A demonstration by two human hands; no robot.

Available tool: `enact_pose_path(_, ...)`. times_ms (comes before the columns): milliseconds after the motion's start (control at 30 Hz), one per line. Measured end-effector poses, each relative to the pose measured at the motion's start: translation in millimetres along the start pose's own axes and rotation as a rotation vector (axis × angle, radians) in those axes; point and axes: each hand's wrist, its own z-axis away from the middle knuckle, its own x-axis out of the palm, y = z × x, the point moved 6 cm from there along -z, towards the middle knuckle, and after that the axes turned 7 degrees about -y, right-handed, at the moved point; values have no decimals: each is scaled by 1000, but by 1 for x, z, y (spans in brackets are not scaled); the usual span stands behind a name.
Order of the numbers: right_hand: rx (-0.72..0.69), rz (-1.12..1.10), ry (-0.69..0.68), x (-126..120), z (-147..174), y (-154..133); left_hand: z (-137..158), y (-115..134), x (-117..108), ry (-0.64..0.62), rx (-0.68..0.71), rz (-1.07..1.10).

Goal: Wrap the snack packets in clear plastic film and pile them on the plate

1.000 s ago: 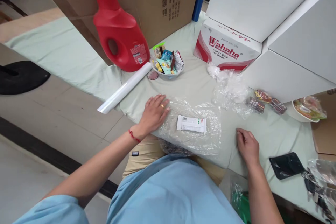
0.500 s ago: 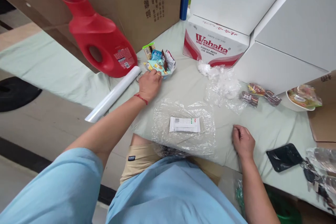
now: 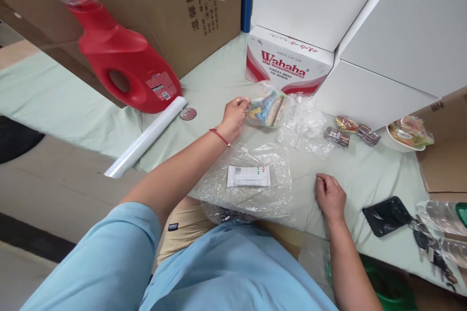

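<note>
My left hand reaches forward and pinches the near-left edge of a clear plastic bowl. Several colourful snack packets show blurrily through the bowl, which looks tilted. A white wrapped snack bar lies flat on a spread sheet of plastic wrap close to my body. To the right of that sheet, my right hand rests on the cloth with its fingers curled in and nothing visible in them.
A red jug and a white roll stand and lie at left, by a small round disc. Crumpled plastic, brown snack packets and a white bowl line the right. A black phone-like object lies near keys.
My left hand has carried the bowl of snacks rightward, to in front of the Wahaha box, and the bowl has tilted. The round disc is now uncovered. My right hand stays put.
</note>
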Motion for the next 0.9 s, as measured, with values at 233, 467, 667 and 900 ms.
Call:
enact_pose_path(233, -21, -16, 4, 1, 0, 1, -3, -35, -7, 13, -242, 274)
enact_pose_path(467, -21, -31, -3, 2, 0, 3, 10, -21, -21, -81, -254, 421)
enact_pose_path(667, -1, -63, -15, 1, 1, 1, 21, 23, -63, -69, 34, 367)
enact_pose_path(900, -3, -75, -35, 0, 1, 1, 81, 80, -132, 62, 529, -227)
